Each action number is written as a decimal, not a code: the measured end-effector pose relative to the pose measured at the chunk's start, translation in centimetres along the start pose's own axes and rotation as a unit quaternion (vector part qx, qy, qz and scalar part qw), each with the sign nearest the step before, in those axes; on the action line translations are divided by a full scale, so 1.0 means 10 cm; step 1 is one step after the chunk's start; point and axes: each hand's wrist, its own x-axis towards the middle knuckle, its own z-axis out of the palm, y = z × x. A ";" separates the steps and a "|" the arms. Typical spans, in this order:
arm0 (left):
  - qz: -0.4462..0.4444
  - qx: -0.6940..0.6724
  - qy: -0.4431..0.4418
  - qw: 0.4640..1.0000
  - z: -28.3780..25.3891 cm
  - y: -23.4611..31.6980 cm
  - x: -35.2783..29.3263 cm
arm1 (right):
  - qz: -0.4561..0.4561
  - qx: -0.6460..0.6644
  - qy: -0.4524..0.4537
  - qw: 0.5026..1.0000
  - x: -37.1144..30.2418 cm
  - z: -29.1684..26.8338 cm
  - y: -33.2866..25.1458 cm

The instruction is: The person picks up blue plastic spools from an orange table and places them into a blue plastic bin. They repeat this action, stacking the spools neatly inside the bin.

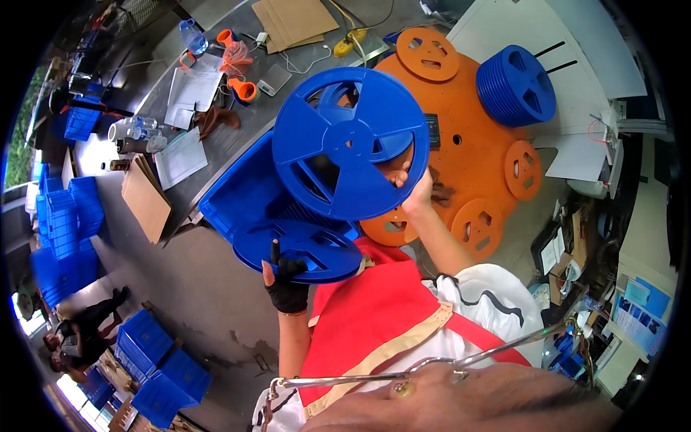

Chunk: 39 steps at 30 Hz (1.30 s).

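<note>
My right hand (414,189) grips a large blue plastic reel (350,147) by its right edge, its fingers reaching behind the disc through a cut-out. The reel is raised with its flat face toward me. My left hand (288,284), in a black fingerless glove, is closed on the near rim of a second blue reel (248,248), which is tilted nearly flat below the first. Both reels are in front of a blue crate (227,198), in which ribbed blue edges partly show. Behind the raised reel, another blue round part is glimpsed through its openings.
An orange rotary table (468,93) with round slotted orange plates (427,54) stands at the right, bearing a stack of blue reels (515,86). Left of it, a grey workbench (252,137) carries papers, cardboard, orange-handled tools and bottles. Blue crates (155,345) and people are at the far left.
</note>
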 end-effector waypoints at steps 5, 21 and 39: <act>-0.048 -0.005 -0.087 0.995 0.14 -0.01 0.08 | -0.067 -0.162 -0.056 0.983 -0.35 0.13 0.24; 0.010 0.047 0.045 0.998 -0.21 0.05 -0.11 | -0.279 -0.839 -0.100 0.457 1.35 -0.40 0.97; -0.034 0.072 -0.087 0.993 -0.11 -0.14 0.01 | -0.068 -0.055 -0.018 0.996 0.12 -0.05 -0.19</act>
